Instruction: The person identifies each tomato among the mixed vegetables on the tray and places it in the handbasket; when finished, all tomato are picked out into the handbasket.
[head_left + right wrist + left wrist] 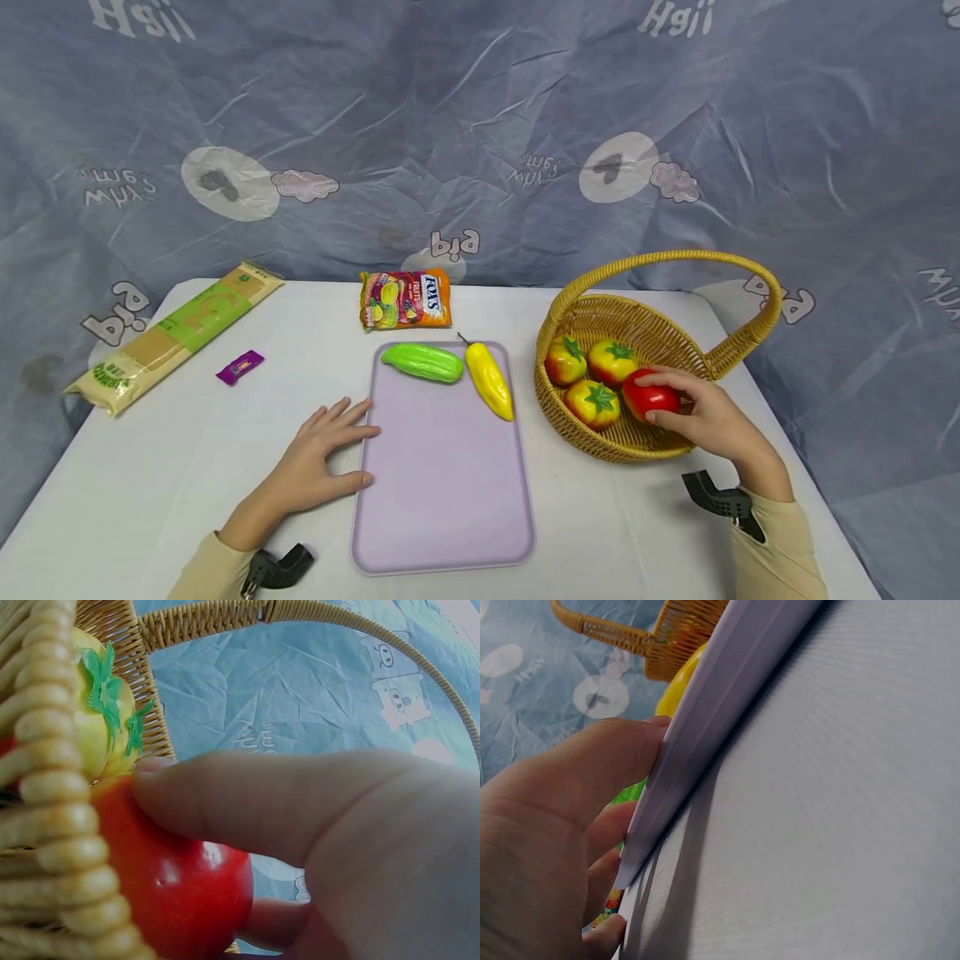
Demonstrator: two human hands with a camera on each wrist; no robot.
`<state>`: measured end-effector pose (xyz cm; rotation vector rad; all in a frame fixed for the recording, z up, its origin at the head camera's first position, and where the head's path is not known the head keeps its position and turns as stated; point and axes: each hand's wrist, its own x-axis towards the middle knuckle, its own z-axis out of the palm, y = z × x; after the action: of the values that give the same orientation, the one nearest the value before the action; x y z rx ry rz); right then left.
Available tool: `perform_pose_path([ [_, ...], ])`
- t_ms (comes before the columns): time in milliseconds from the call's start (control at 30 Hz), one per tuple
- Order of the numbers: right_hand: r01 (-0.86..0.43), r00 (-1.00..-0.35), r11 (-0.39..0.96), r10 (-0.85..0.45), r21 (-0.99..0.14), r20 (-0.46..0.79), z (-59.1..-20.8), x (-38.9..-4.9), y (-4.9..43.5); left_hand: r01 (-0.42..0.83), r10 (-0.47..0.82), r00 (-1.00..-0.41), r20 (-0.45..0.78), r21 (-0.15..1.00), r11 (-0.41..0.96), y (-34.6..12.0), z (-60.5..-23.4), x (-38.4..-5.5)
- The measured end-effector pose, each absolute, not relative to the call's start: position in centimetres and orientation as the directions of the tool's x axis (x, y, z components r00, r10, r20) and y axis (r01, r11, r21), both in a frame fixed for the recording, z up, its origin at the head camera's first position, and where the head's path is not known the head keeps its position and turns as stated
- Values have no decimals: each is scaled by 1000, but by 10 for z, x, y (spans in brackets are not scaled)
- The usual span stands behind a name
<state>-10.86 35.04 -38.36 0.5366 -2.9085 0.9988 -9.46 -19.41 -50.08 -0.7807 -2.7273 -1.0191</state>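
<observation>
My right hand [708, 412] reaches into the wicker basket [551, 417] and grips a shiny red toy tomato [647, 400], thumb on one side and fingers on the other. Several yellow-and-red toy tomatoes [599, 403] with green leafy tops lie beside it in the basket. In the right wrist view, the thumb presses on the red tomato [180, 892] behind the basket rim. My left hand [318, 458], fingers spread, touches the left edge of the lilac tray [446, 483]. On the tray's far end lie a green cucumber-like vegetable [423, 363] and a yellow pepper [489, 382].
An orange-and-purple candy bag [405, 299] lies behind the tray. At the left are a long noodle packet [180, 333] and a small purple wrapped sweet [241, 367]. The basket's tall handle [675, 257] arches over its far side. A patterned grey-blue cloth [450, 125] hangs behind the white table.
</observation>
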Motion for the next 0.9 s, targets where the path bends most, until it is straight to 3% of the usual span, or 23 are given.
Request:
perform_pose_path([
  [267, -347, -935, 750, -326, -563, 143, -390, -112, 349, 503, 422, -862, 283, 584, 637, -193, -500, -94],
  [900, -295, -947, 805, -320, -515, 42, -392, -120, 344, 503, 423, -861, 282, 586, 635, -193, -498, -94],
])
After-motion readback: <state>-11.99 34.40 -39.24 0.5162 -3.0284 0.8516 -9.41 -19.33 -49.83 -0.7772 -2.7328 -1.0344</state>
